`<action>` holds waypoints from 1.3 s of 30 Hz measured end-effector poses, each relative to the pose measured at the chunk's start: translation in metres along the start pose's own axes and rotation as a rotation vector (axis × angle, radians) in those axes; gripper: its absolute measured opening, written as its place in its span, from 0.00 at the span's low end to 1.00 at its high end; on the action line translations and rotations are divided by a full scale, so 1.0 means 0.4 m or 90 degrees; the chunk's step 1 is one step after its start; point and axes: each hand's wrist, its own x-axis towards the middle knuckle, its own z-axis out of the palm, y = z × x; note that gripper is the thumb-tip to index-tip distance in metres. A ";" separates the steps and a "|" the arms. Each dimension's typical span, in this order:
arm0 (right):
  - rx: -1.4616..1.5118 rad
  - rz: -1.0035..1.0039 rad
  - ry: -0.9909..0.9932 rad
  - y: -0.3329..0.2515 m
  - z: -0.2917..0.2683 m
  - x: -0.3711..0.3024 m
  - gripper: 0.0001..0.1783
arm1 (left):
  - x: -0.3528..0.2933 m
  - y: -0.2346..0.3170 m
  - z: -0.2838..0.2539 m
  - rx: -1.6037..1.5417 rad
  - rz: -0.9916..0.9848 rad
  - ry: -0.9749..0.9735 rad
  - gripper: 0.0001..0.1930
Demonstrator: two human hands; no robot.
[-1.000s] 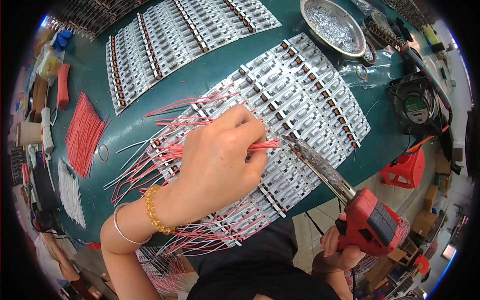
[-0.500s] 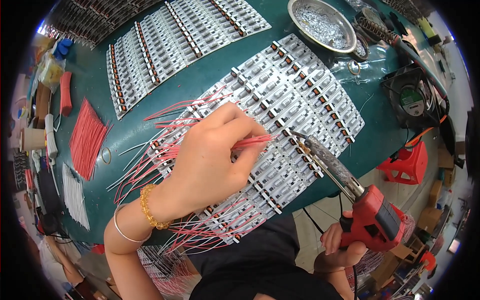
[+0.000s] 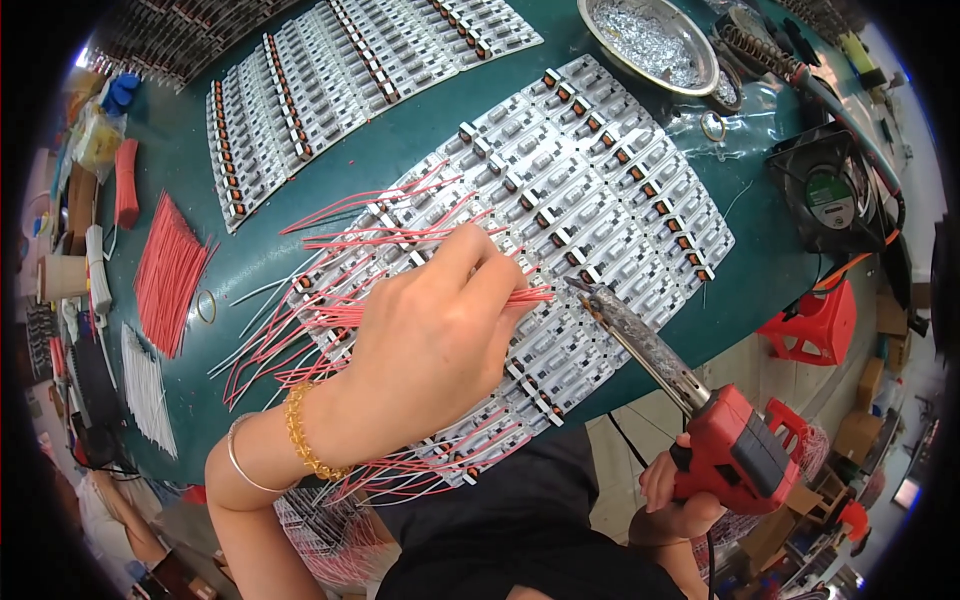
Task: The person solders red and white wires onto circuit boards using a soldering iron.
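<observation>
My left hand point(image 3: 430, 330) is closed in a pinch over the middle of a white circuit board panel point(image 3: 625, 225). Between its fingers runs a bunch of red wires point(image 3: 532, 296), their tips pointing right. In my right hand point(image 3: 680, 500) is a red soldering gun point(image 3: 740, 450) with a dark grip. Its tip comes down near the board, a little right of the wire ends; whether it touches cannot be told. Many red and white wires point(image 3: 265, 330) trail off the panel's left side. My left thumb is mostly hidden.
Another board panel point(image 3: 330, 85) lies at the back left. Bundles of red wires point(image 3: 170, 275) and white wires point(image 3: 147, 390) rest on the green table's left. A metal bowl point(image 3: 655, 45) of silvery scraps stands back right, near a black fan point(image 3: 828, 190). A red stool point(image 3: 815, 325) is beyond the edge.
My left hand has turned slightly, and the gap between thumb and forefinger no longer shows. The soldering gun and its tip have shifted a little left and nearer to me.
</observation>
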 end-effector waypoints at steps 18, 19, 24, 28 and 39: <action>-0.017 0.001 0.001 0.006 -0.013 -0.014 0.45 | 0.000 -0.002 0.021 0.010 -0.012 0.034 0.06; 0.000 -0.009 -0.006 0.006 -0.017 -0.017 0.46 | -0.001 -0.002 0.022 0.004 -0.011 0.035 0.06; -0.019 0.010 -0.005 0.006 -0.003 -0.009 0.48 | -0.003 -0.005 0.019 0.018 -0.009 0.032 0.06; 0.000 0.003 0.012 0.014 -0.003 -0.013 0.49 | -0.002 0.002 0.015 0.008 -0.013 0.023 0.05; -0.003 -0.013 0.020 0.007 -0.012 -0.019 0.48 | -0.003 0.006 -0.006 -0.099 0.019 -0.002 0.06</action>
